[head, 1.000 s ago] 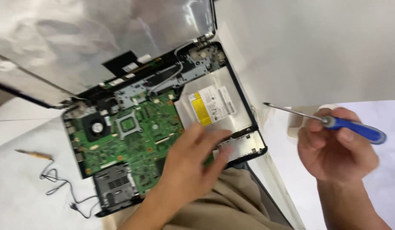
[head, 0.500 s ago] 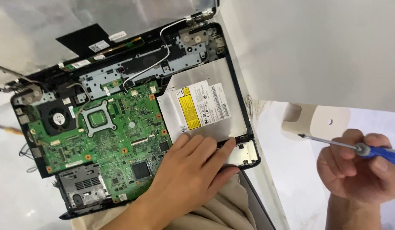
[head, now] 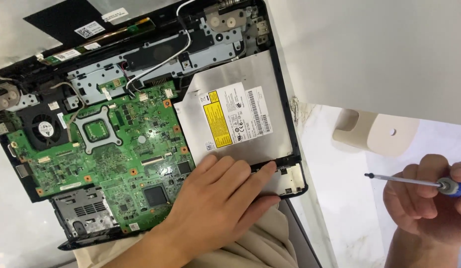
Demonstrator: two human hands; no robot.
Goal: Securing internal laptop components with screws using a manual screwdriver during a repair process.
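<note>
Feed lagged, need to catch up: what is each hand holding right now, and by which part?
Right hand holds a screwdriver by its blue handle, shaft pointing left. Left hand grips nothing; it lies flat on the laptop's optical drive edge.

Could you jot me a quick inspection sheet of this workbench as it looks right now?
Surface: pale table, bare beside the laptop.
Job's things: opened laptop with green board, fan, and silver optical drive exposed.
Clutter: cream plastic part at right.
Hands: left hand flat on the drive's near edge; right hand holds a blue-handled screwdriver, clear of the laptop.
Cables: white wire near the hinge.
Surroundings: white wall.
</note>
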